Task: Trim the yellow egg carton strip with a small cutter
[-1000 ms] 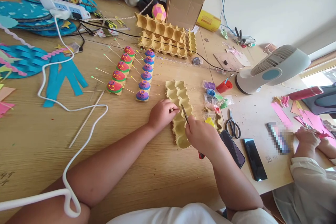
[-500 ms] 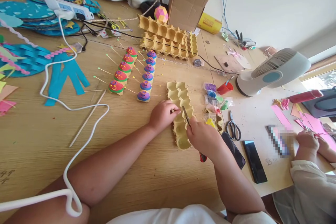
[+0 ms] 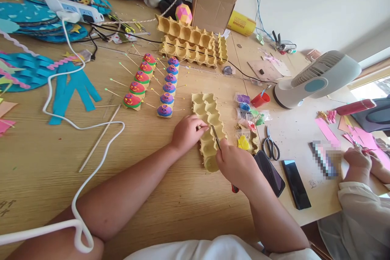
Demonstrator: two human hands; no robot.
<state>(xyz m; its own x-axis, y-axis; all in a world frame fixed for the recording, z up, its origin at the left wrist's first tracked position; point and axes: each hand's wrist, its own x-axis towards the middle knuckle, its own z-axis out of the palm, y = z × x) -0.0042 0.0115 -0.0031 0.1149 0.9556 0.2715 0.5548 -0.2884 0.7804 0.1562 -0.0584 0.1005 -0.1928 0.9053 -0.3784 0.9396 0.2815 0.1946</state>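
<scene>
Across the wood surface (image 3: 170, 207), working left to right, I see blue paper strips (image 3: 68, 93), a white cord (image 3: 39, 228) leading up to a power strip (image 3: 87, 11), and a thin stick (image 3: 100, 138). Next come a row of red-and-green caterpillars (image 3: 137, 88) and a row of purple ones, both stuck with pins. Behind them lie yellow cartons (image 3: 185, 38) and a cardboard box (image 3: 213, 6); a pale wall (image 3: 304, 4) rises beyond. To the right are a red cup (image 3: 260, 100), scissors (image 3: 270, 146), two phones (image 3: 296, 185), a white fan (image 3: 323, 77) and pink paper (image 3: 362, 140), near a co-worker's hands (image 3: 358, 160).

Handwritten marks sit at the far left and lower right of the surface; I can't read them. Red print on a yellow roll (image 3: 242, 23) is too small for me as well.

At the centre lies the egg tray (image 3: 210, 107), cups facing up. My left hand (image 3: 186, 132) is curled, thumb and fingers pinching its left edge. My right hand (image 3: 236, 162) is clenched round a red-handled knife (image 3: 215, 135), the blade slanting over the tray; whether it touches, I can't tell.
</scene>
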